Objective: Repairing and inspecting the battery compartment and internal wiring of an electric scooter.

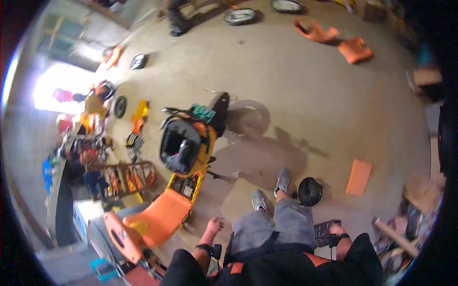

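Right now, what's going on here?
The person's right hand appears to hold a dark gridded piece at their right side. The left hand is loosely curled, with nothing visible in it, near a yellow-and-orange scooter with some inner parts exposed. A black round object and an orange panel sit on the floor to the right.

The left hand (215, 225) hangs near a scooter (166, 214); the right hand (337, 230) holds a dark gridded object (322, 232).

Light: moderate, indoor. Glare: white opening (59, 88) burns out beyond the left edge of the floor (315, 100). Shadows: soft, right of the motorcycle (186, 185). Focus: slightly blurred; clutter (415, 224) at floor's right edge smears. Distortion: fisheye bending, black rim.
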Motion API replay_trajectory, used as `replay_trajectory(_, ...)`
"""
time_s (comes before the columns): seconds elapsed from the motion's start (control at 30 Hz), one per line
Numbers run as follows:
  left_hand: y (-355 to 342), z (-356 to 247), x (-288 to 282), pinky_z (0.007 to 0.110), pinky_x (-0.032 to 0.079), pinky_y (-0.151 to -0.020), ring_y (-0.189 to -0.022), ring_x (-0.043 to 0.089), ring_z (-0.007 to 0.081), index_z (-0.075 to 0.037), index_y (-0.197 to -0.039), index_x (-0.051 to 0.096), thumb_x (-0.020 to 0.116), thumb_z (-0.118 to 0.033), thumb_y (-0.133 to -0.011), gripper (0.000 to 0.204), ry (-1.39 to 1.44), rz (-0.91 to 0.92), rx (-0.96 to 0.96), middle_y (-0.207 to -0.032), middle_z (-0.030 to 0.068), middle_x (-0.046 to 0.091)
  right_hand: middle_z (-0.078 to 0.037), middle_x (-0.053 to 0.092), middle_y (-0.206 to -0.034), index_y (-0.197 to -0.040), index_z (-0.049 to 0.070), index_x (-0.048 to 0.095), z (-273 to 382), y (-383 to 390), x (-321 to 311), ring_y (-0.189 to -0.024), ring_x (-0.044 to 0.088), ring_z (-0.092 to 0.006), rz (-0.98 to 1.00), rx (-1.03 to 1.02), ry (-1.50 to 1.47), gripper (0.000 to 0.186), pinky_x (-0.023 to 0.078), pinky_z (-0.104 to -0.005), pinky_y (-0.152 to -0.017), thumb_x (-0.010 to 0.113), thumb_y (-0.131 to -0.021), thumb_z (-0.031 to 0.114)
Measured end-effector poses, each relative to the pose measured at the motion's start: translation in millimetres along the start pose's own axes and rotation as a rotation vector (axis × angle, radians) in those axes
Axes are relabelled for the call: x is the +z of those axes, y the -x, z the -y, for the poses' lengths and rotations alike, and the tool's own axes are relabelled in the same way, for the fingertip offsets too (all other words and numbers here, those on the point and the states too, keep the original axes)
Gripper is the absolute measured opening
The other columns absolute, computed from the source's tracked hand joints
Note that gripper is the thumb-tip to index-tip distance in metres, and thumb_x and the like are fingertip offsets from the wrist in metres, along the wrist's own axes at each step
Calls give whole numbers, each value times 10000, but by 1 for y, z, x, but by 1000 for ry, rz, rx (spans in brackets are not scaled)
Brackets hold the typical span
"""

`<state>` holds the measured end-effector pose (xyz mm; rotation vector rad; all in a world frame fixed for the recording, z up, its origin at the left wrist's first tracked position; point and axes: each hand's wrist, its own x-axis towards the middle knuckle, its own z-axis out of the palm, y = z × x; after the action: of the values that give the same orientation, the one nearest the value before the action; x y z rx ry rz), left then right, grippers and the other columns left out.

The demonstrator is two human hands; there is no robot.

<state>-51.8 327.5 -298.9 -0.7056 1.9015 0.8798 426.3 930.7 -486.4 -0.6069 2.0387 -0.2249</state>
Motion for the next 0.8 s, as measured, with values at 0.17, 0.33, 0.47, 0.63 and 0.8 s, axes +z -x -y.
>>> replay_trajectory(0.17, 44, -92, -10, 319, 534, -651, -704, 662, 191, -12, -1092, 629, 488, -74, -831, 303, -124, -12, 252, -835, 110, 696, -128, 679, -749, -764, 91, 669, -78, 26, -79, -657, 647, -303, -389, 244, -630, 170, 513, -433, -647, 541, -833, 179)
replay_trajectory(0.33, 54, -107, -7, 324, 540, -663, -710, 669, 194, -16, -1103, 629, 495, -68, -815, 322, 18, -172, 302, -847, 121, 699, -160, 684, -804, -832, 42, 636, -169, 36, -217, -668, 680, -287, -404, 402, -1069, 168, 525, -426, -553, 543, -856, 180)
replay_trajectory(0.47, 69, -88, -6, 324, 527, -610, -706, 665, 193, -22, -1088, 626, 487, -80, -832, 297, 117, -161, 169, -824, 103, 689, -122, 660, -753, -792, 66, 572, -200, 21, -320, -635, 668, -275, -372, 359, -1307, 145, 494, -421, -477, 535, -884, 172)
replay_trajectory(0.63, 42, -152, -2, 292, 492, -546, -685, 633, 183, -49, -1020, 613, 517, -199, -924, 203, 556, -57, 166, -822, 75, 648, -124, 649, -736, -736, 52, 529, -261, 22, -415, -594, 654, -259, -531, 196, -1396, 192, 472, -393, -427, 522, -894, 160)
replay_trajectory(0.8, -13, -205, -43, 301, 482, -529, -663, 609, 197, -52, -1016, 537, 544, -245, -933, 210, 1188, 73, 216, -846, 84, 598, -136, 655, -683, -683, 28, 617, -218, 13, -522, -534, 624, -261, -403, 497, -996, 235, 498, -413, -495, 580, -852, 187)
